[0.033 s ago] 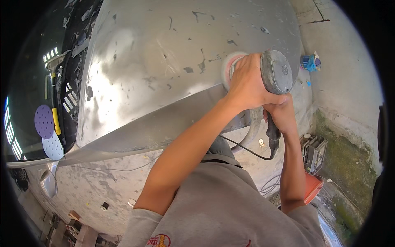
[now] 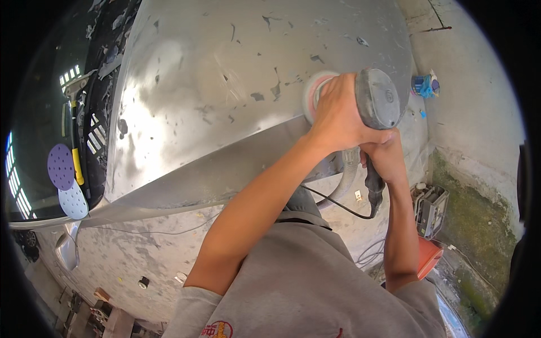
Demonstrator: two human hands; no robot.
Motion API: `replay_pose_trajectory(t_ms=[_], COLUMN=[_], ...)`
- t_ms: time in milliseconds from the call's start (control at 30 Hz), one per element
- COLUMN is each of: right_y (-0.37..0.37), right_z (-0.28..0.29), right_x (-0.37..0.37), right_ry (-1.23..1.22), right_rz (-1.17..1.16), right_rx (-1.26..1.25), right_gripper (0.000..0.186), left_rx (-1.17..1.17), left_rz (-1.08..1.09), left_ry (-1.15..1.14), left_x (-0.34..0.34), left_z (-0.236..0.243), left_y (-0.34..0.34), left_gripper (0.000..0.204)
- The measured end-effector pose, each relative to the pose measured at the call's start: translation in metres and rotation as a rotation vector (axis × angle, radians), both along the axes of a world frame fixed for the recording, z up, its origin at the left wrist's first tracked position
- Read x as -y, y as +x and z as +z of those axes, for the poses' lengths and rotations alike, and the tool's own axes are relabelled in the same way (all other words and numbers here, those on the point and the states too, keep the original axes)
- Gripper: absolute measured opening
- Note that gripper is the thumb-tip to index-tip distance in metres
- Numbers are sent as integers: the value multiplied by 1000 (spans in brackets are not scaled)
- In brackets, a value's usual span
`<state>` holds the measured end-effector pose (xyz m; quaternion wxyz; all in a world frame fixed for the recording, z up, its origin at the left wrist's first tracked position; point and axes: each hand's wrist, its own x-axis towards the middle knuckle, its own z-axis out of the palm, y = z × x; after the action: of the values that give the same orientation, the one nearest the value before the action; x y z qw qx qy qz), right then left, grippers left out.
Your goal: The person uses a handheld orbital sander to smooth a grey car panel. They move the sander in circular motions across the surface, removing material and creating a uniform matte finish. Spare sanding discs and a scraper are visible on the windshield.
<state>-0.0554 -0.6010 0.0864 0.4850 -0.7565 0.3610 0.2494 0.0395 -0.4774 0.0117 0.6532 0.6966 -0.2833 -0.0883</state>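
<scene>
With both hands I hold an orbital sander (image 2: 378,100), its round pad resting against the edge of a bare grey car hood (image 2: 197,67). My left hand (image 2: 339,115) is wrapped over the sander's body, just behind the pad. Below it, my right hand (image 2: 387,156) closes round the handle, where the black cord and a ribbed hose come out; some of its fingers are hidden. Dark flakes of paint are scattered over the hood.
On the windshield at left lie a purple sanding disc (image 2: 60,166), a pale blue disc (image 2: 73,201) and a yellow-and-black scraper (image 2: 75,146). A mirror (image 2: 67,248) juts out below. Near the mossy wall stand a metal-framed unit (image 2: 431,209) and a red bucket (image 2: 428,256). Cords cross the floor.
</scene>
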Motion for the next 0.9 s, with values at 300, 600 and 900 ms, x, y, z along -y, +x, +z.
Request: replay_pose_trajectory(t_ms=[300,600,900], right_y=[25,50,58], right_z=[-33,-20,-4], right_x=[-43,-55,-61], right_ry=[-169,-161,-147], right_rz=[73,52,18], right_rx=[467,524,493], right_gripper=[82,78,70], left_rx=[-146,-159,-169], left_rz=[59,-28,-21], left_ry=[-187,7,-50], left_x=[-51,-55,-54], left_z=[-20,-6,8], left_y=[30,58,65], left_gripper=[108,93,75])
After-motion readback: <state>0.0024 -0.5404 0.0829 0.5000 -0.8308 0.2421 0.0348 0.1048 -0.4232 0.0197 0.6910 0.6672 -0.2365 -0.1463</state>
